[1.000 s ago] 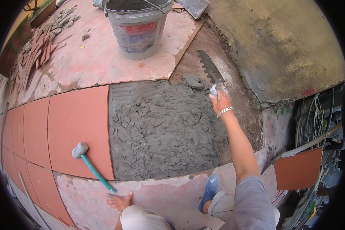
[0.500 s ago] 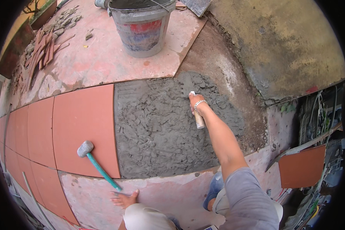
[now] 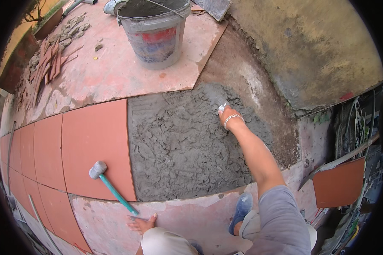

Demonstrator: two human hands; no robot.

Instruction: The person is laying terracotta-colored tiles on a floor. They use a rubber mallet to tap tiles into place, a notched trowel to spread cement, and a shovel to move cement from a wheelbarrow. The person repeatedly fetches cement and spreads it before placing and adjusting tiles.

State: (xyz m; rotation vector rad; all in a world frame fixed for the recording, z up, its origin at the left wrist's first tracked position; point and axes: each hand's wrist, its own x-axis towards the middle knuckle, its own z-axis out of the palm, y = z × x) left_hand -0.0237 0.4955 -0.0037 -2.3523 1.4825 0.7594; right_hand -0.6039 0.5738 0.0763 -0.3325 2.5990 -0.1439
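A spread of wet grey mortar (image 3: 178,148) fills the bay beside the laid terracotta tiles (image 3: 93,140). My right hand (image 3: 230,114), a chain bracelet at its wrist, is closed round a trowel, whose blade (image 3: 216,97) lies against the mortar near its far right corner. The trowel's handle is mostly hidden by my hand. My left hand (image 3: 142,223) rests on the pink floor with fingers spread, holding nothing. Just beyond its fingers is the end of a mallet (image 3: 115,193) with a grey head and teal handle, which lies across the nearest large tile.
A bucket of mortar (image 3: 157,42) stands on the pink slab (image 3: 102,80) beyond the bay. Tile offcuts (image 3: 49,63) and rubble lie at the far left. A weathered wall (image 3: 310,51) borders the right side; a loose tile (image 3: 338,182) lies near clutter below it.
My right hand has moved right and slightly nearer with the trowel, and its handle no longer shows below my hand. The view has shifted a little. My left hand stays on the floor.
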